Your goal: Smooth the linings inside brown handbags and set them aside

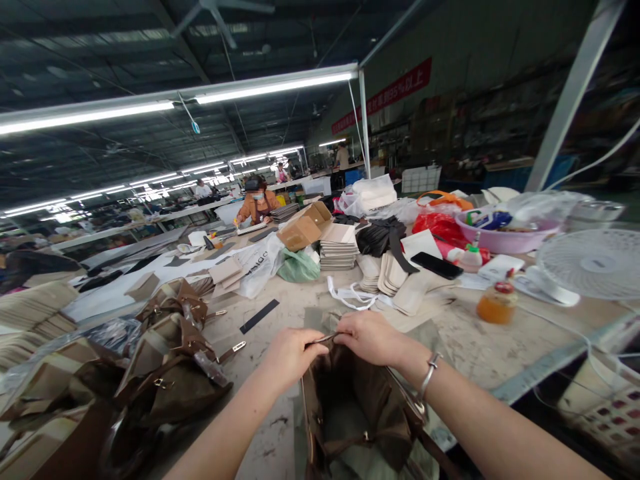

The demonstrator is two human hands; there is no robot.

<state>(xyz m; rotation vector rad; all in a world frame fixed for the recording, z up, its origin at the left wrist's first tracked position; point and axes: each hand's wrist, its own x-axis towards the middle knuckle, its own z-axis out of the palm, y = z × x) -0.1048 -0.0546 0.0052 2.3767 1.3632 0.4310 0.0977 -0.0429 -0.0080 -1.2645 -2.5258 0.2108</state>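
Note:
A brown handbag (350,407) stands before me with its mouth open toward my view, its dark lining showing. At its far rim, my left hand (295,357) pinches the edge between thumb and fingers. My right hand (367,337) grips the same edge just beside it, the two hands nearly touching. A metal bracelet circles my right wrist. The bag's outer far side is hidden behind my hands. A black strip (259,317) lies flat on the table, beyond my left hand.
Several brown bags (175,380) crowd the left. Stacked beige panels (339,247), a phone (436,265), white straps (353,293), an orange-filled jar (497,303), a purple basin (510,237) and a white fan (595,265) lie beyond and right. A co-worker (259,200) sits across the table.

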